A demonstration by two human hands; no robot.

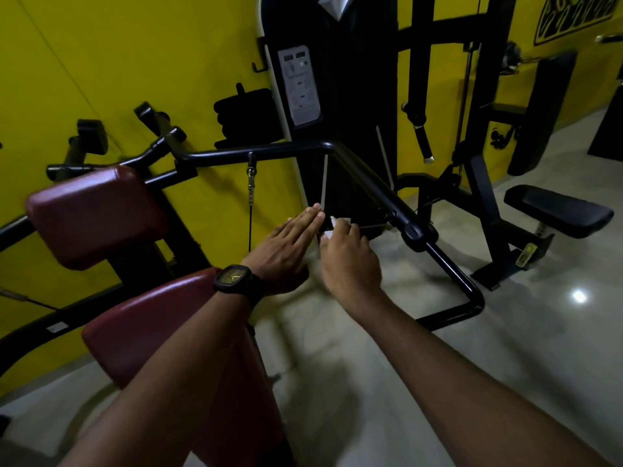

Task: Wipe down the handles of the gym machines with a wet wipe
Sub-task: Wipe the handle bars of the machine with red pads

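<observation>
- The left hand point(290, 244), with a black square watch point(236, 281) on its wrist, reached forward with its fingers straight and close together, holding nothing that showed.
- The right hand point(350, 261) had its fingers curled, pinching a white wet wipe point(332, 227) — only small bits of it showed past the fingertips.
- The wet wipe was just beside the left fingertips, low in front of the dark weight-stack housing point(337, 96); whether it touched any part of the machine could not be told.
- A black tubular handle bar point(371, 183) ran in from the left, bent, and sloped down to the right just beyond both hands.
- An upper red pad point(97, 214) stood at the left — a lower red pad point(151, 325) lay under the left forearm.
- A black bench seat point(556, 210) stood at the right, well apart from the hands, on a pale glossy floor point(539, 348).
</observation>
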